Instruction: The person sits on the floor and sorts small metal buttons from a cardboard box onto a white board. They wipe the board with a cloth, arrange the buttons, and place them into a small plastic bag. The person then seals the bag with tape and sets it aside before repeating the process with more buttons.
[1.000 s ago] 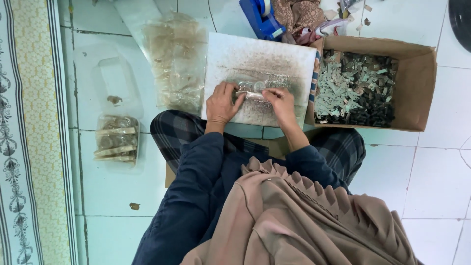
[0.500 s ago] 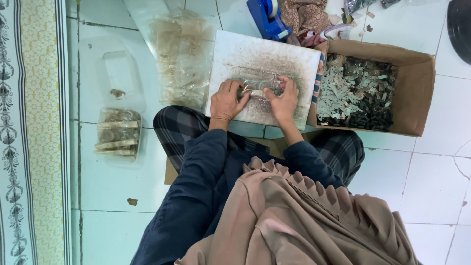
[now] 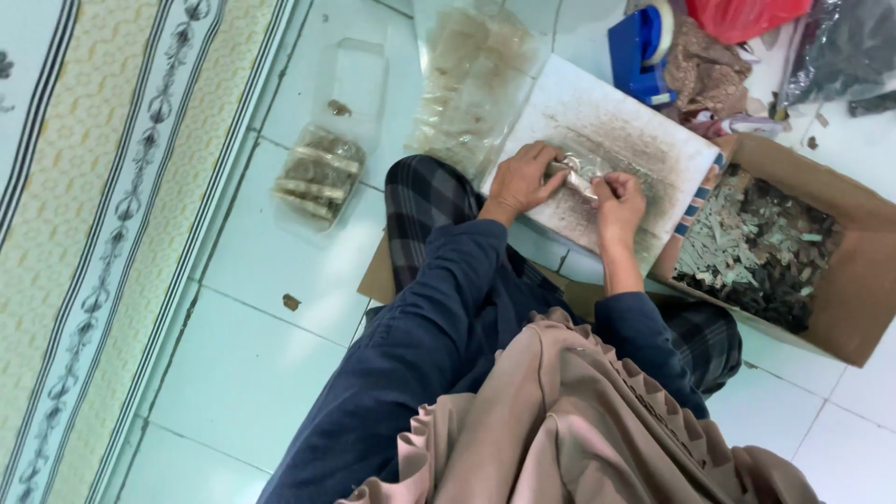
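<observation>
Clear packet (image 3: 577,175) at upper centre of frame, on white board (image 3: 644,126), pinched shut between left hand (image 3: 523,179) and right hand (image 3: 620,200). Risk judged: thin film slipping or tearing under uneven pull, contents scattering toward cardboard box (image 3: 845,308) at right

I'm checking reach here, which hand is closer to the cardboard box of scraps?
Right. The right hand works on the white board, close beside the cardboard box. The left hand sits further along the board, on the far side of the right hand from the box.
</observation>
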